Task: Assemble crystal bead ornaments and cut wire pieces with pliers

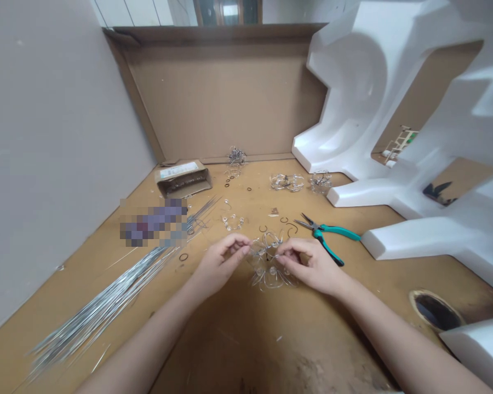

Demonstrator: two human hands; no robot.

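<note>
A looped silver wire ornament with clear beads is between my two hands, just above the table. My left hand pinches its left side with thumb and fingertips. On the opposite side my right hand has its fingers closed on the wire too. The exact strands under the fingertips are too small to make out. Right behind the right hand lie pliers with teal handles, jaws apart. Several clear beads form a loose ring beyond the left hand. Small dark wire rings are scattered close by.
A bundle of straight silver wires stretches along the left. Further back stand a small open cardboard box and more wire ornaments. White foam blocks border the right, near a round hole in the table. A cardboard panel closes the back.
</note>
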